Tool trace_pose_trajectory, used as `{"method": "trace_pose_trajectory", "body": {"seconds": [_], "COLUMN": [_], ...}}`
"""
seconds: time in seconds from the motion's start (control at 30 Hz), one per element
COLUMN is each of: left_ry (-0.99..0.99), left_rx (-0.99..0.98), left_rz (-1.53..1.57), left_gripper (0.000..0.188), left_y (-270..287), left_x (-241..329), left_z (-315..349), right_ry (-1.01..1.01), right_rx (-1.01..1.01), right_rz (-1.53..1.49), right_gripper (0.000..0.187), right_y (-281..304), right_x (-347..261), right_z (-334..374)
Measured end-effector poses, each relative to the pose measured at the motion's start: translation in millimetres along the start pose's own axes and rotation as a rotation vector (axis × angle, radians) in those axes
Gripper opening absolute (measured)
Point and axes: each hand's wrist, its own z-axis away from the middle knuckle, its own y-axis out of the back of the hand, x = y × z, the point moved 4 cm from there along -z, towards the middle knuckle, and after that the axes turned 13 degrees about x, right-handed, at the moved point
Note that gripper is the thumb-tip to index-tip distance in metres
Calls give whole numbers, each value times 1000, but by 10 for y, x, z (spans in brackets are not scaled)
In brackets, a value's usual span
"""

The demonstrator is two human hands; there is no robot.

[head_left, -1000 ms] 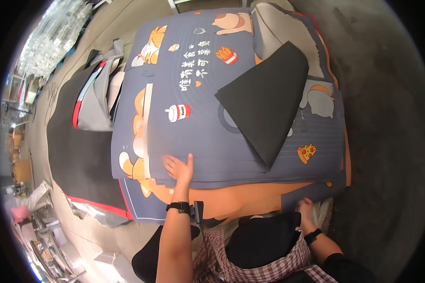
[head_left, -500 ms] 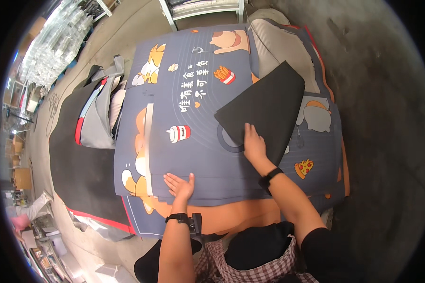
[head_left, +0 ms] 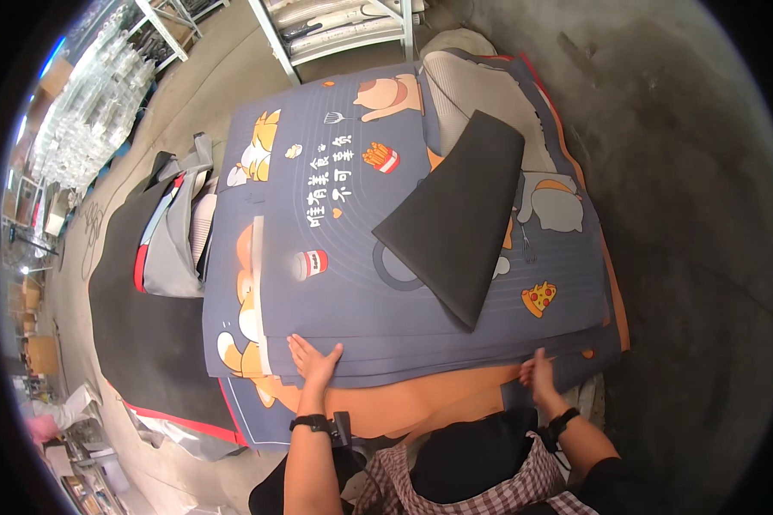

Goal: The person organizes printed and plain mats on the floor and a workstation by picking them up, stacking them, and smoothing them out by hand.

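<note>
A stack of large grey-blue floor mats (head_left: 352, 313) with cartoon animal and food prints lies before me. My left hand (head_left: 315, 360) rests flat on its near left edge, fingers spread and holding nothing. By the near right edge is my right hand (head_left: 537, 375), its fingers loosely bent and apart, with nothing seen in them. Whether it touches the mat edge I cannot tell. A dark folded flap or piece of mat (head_left: 455, 215), black side up, lies across the right half of the stack, untouched. An orange printed mat (head_left: 404, 403) sticks out under the near edge.
To the left, a black mat with red edging (head_left: 155, 352) carries crumpled grey pieces (head_left: 176, 257). A metal rack (head_left: 343, 47) with rolls stands at the far side. Clear-wrapped goods (head_left: 99, 103) are piled far left. Concrete floor (head_left: 678, 215) lies to the right.
My right hand has left the black folded piece and come down to the near right edge of the stack. The left hand stays flat on the mats. The view has shifted slightly.
</note>
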Motion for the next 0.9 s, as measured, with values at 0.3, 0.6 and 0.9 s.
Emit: {"method": "trace_pose_trajectory", "body": {"seconds": [0.3,0.6,0.9], "left_ry": [536,498,574], "left_rx": [-156,-491,-633], "left_rz": [1141,1508,1553], "left_gripper": [42,27,24], "left_y": [493,1012,879], "left_x": [-344,-125,-229], "left_z": [455,706,732], "right_ry": [1944,1293,77], "right_rx": [101,171,-36], "right_rz": [911,95,-166], "right_gripper": [36,36,19], "right_y": [-2149,-1370,-1021], "right_x": [-1199,-1541,110], "right_z": [884,183,342]}}
